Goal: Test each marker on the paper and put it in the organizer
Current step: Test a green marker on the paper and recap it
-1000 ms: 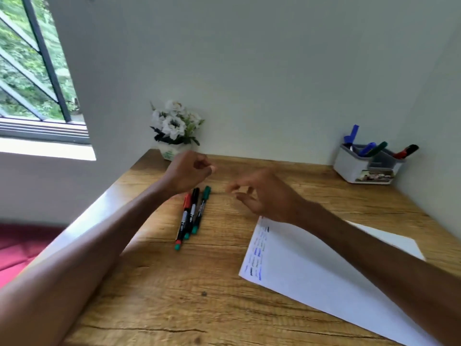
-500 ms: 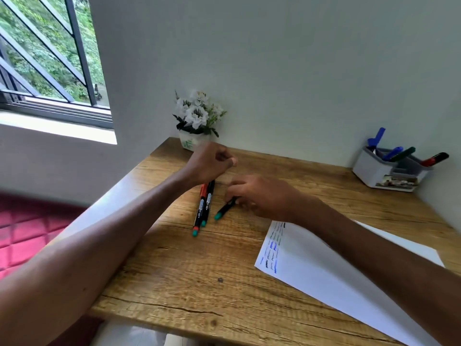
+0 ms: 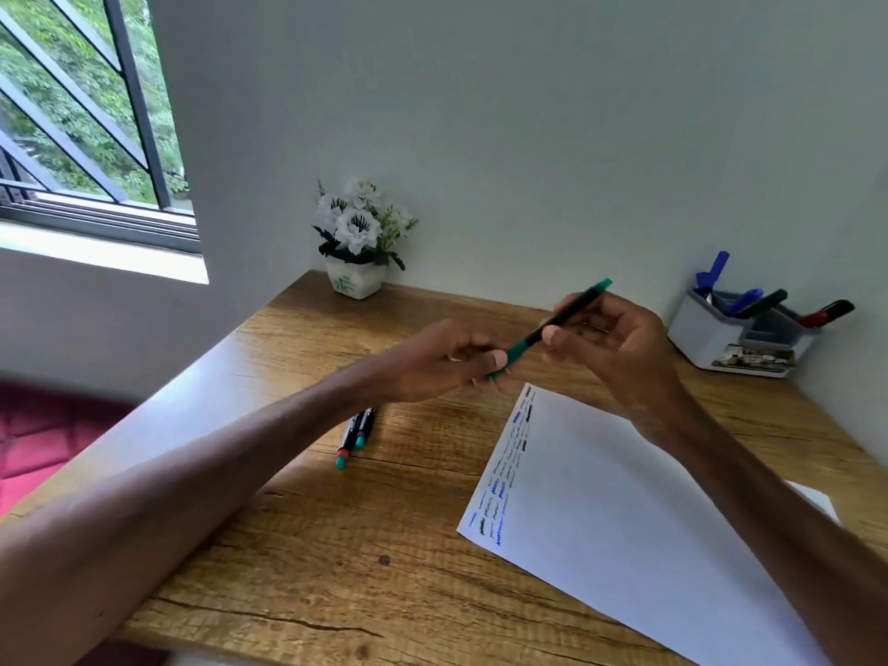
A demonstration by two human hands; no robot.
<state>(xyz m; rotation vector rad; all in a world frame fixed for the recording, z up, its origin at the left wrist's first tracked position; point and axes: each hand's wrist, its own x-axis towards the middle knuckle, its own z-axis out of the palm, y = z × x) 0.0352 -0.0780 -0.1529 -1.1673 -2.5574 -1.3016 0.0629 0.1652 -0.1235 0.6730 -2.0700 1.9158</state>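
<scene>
Wooden corner desk (image 3: 384, 593): one green marker (image 3: 552, 326) held in both hands, clear of the surface.

Count: one sheet of paper (image 3: 624, 521), scribbled along its left edge; two markers (image 3: 355, 437) lying side by side left of it; one organizer (image 3: 711, 346) far right, holding apparently four markers, small in view. Left hand (image 3: 432, 362) pinches the marker's lower green end; right hand (image 3: 610, 338) grips the black barrel with curled fingers, the marker tilted up to the right.

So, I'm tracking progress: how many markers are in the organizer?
4: upright blue marker at the organizer's left, leaning blue marker, dark green marker, red marker rightmost. More may be hidden.
</scene>
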